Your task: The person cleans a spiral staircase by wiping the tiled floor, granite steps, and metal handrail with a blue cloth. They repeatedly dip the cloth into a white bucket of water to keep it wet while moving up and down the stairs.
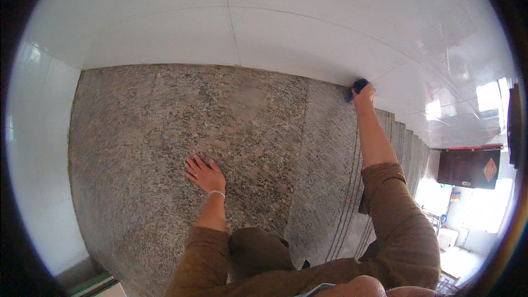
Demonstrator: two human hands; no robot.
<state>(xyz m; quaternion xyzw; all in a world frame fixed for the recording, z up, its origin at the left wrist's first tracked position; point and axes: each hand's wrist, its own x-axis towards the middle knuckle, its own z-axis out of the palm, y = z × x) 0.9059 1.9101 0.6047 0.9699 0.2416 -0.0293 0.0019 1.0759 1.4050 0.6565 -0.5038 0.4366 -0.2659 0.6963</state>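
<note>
My left hand [205, 174] rests palm down on a speckled granite floor [231, 132], fingers apart and nothing in it. A ring and a pale bracelet [217, 192] show on that hand and wrist. Farther off to the right, my right hand [365, 95] is closed on a small dark object [360, 85] with a bluish edge, possibly a scrubbing brush. It is held at the joint where the floor meets the white tiled wall [288, 41]. My fingers hide part of it, so its exact kind cannot be told.
Grooved stone stair edges [396, 132] step away at the right, beyond my right forearm. Another white wall [41, 152] bounds the floor on the left. A dark wooden door or panel [464, 169] with a red diamond decoration stands at far right. My knee [260, 251] is on the near side.
</note>
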